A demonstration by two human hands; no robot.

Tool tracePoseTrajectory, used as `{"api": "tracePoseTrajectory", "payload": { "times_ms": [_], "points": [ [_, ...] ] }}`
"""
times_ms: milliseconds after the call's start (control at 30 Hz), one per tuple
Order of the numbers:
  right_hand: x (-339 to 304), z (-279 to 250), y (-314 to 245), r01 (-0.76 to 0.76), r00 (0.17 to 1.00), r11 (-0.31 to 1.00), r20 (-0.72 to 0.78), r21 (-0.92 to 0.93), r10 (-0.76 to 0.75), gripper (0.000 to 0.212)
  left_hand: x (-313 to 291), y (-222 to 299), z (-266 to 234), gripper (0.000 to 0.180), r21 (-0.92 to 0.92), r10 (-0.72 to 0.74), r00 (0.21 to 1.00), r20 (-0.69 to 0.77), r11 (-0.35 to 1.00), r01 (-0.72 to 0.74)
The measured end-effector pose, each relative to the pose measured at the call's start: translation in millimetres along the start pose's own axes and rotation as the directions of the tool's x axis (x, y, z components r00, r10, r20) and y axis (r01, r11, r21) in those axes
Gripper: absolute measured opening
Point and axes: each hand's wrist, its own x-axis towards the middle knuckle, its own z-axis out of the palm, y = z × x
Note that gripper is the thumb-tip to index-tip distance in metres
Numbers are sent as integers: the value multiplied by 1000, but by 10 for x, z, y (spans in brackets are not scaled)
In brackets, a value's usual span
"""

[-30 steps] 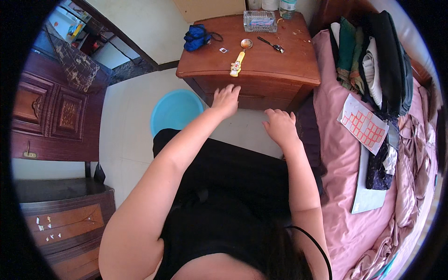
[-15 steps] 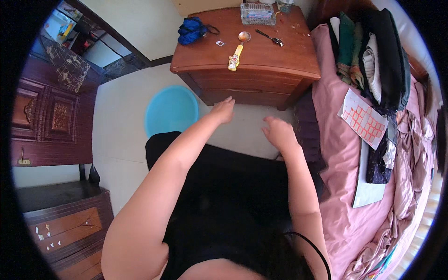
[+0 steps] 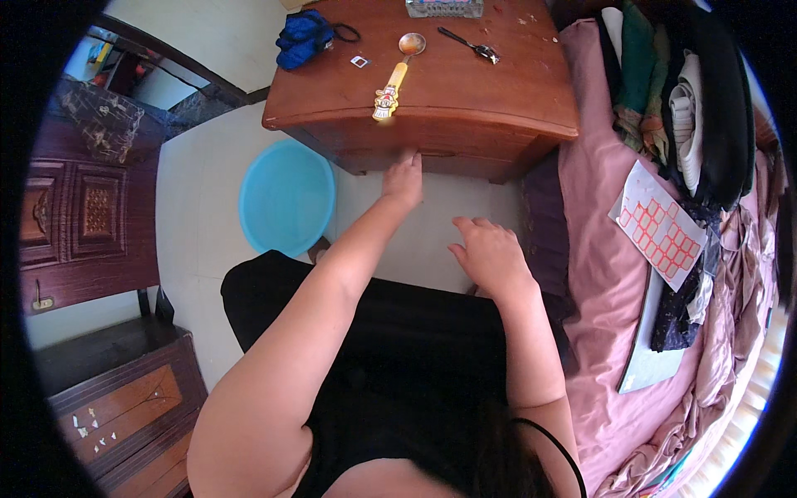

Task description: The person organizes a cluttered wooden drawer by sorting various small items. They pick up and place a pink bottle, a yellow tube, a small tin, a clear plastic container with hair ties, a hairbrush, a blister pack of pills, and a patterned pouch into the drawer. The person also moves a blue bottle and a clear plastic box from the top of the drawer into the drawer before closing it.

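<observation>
My left hand (image 3: 404, 178) reaches to the front of a reddish-brown wooden nightstand (image 3: 490, 100), at the edge of its drawer (image 3: 465, 153). Its fingertips are blurred and partly hidden there, so whether they grip anything cannot be told. Over the floor to the right hovers my right hand (image 3: 494, 257), open and holding nothing, its fingers apart from the thumb. On the nightstand top lies a spoon (image 3: 390, 90) with a yellow cartoon handle. A dark-handled utensil (image 3: 466, 44), a small white-and-dark square (image 3: 359, 61) and a blue pouch (image 3: 300, 41) with a black loop lie near it.
A light-blue basin (image 3: 286, 199) stands on the floor left of the nightstand. On the right, a bed (image 3: 594, 249) with pink sheets bears folded clothes (image 3: 689, 108) and a sheet of red-framed labels (image 3: 662, 224). A glass box (image 3: 444, 7) sits at the back. A dark wooden door (image 3: 91, 199) is at left.
My left hand has moved forward to the drawer front. My right hand stays over the floor, its fingers now extended. The view has shifted closer to the nightstand.
</observation>
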Motion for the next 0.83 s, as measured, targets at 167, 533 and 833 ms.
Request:
{"api": "tracePoseTrajectory", "payload": {
  "times_ms": [167, 533, 833],
  "points": [
    [17, -52, 10, 0, 997, 1000, 71, -4, 1, 35, -194, -3, 69, 43, 78, 33, 999, -18, 996, -32],
    [89, 214, -57, 80, 996, 995, 37, -53, -78, 26, -758, -188, 107, 33, -84, 151, 984, 99, 986, -143],
    [103, 263, -124, 111, 982, 992, 163, -63, -100, 35, -1116, -241, 282, 37, 121, 265, 956, 127, 952, -280]
  ]
}}
